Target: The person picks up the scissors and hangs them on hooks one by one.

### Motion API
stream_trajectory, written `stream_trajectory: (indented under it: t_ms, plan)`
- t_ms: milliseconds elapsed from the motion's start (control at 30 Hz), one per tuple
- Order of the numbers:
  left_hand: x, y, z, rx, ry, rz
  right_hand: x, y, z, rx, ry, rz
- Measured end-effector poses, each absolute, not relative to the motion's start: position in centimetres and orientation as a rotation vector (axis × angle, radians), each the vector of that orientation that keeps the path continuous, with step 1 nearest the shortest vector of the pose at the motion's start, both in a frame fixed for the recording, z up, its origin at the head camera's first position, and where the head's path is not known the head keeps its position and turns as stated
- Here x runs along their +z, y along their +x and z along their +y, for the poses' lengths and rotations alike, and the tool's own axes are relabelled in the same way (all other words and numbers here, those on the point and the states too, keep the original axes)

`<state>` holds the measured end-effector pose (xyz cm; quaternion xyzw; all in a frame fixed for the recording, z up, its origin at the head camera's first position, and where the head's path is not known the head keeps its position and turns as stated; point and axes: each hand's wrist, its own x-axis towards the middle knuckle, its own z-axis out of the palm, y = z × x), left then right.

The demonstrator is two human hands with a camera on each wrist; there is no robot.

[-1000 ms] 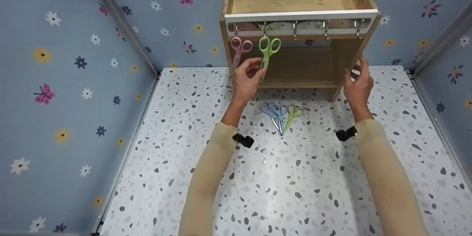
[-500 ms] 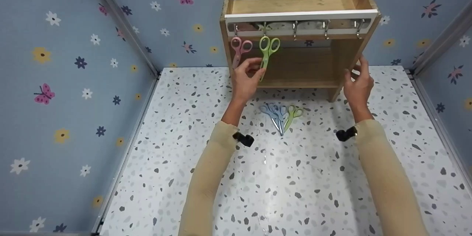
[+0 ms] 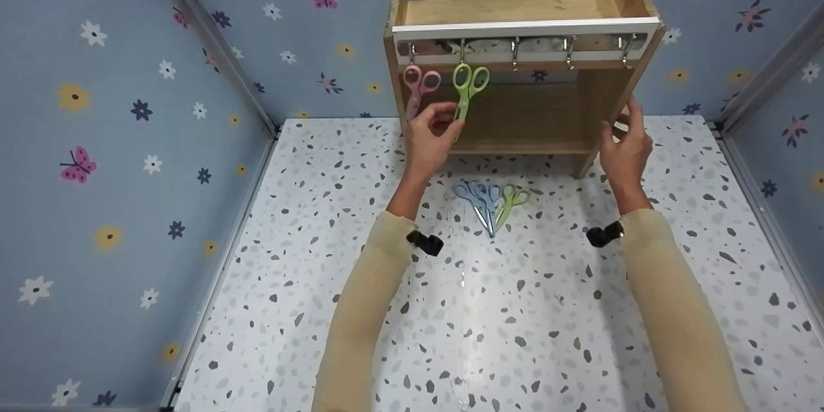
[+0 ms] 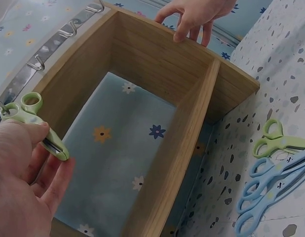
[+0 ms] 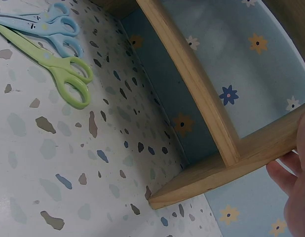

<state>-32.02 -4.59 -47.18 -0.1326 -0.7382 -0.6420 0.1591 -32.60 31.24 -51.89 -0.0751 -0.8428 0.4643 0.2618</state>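
Observation:
Thumb and fingers of my left hand (image 3: pixel 428 145) pinch the blades of green-handled scissors (image 3: pixel 465 100), seen also in the left wrist view. One finger loop of these scissors sits at the second hook (image 3: pixel 462 51) from the left on a wooden shelf (image 3: pixel 508 9). Pink scissors (image 3: pixel 418 87) hang from the leftmost hook, their blades partly behind my left hand. At the shelf's right side panel (image 3: pixel 608 100), my right hand (image 3: pixel 626 154) holds on, its thumb at the front edge and its other fingers along the outer face.
Blue scissors (image 3: pixel 479 199) lie overlapped on the speckled table (image 3: pixel 502 322) before the shelf, beside another green pair (image 3: pixel 512 198). The remaining hooks to the right, such as the middle hook (image 3: pixel 515 55), carry nothing. A patterned wall (image 3: pixel 322 51) stands behind the shelf.

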Motion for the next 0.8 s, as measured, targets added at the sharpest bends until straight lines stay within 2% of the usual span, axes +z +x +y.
stream_trajectory:
  t_ms: [800]
  plan:
    - [-47.87, -31.79, -5.03, -1.865, -0.347, -2.188, -51.88, -32.68, 31.19, 1.249, -0.223, -2.292]
